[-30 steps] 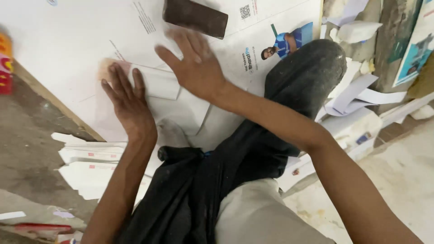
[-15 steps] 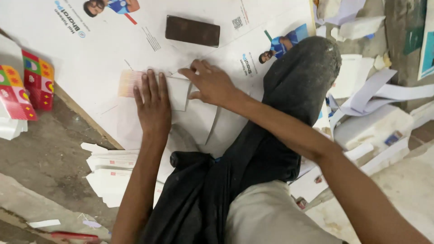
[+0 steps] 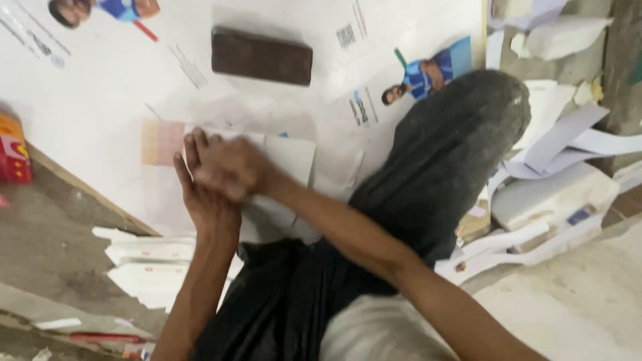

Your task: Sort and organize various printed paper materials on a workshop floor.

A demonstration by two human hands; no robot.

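Note:
My left hand [image 3: 202, 204] lies flat, palm down, on a folded white card [image 3: 289, 159] that rests on a large white printed sheet [image 3: 100, 87]. Crossing over from the right, my right hand [image 3: 231, 167] sits partly on top of the left hand's fingers. It is blurred and looks curled, pressing on the card's left part. Whether it grips the card is unclear. My bent knee in dark trousers [image 3: 441, 147] rises just right of the card.
A dark brown rectangular block [image 3: 262, 57] lies on the sheet beyond the hands. A stack of white folded cards [image 3: 150, 267] sits on the floor by my left forearm. A red box [image 3: 13, 150] stands at far left. Loose white paper scraps [image 3: 555, 194] pile up on the right.
My right hand has slid left across the card and now overlaps my left hand's fingers. The left hand stays flat on the card. The view has moved closer.

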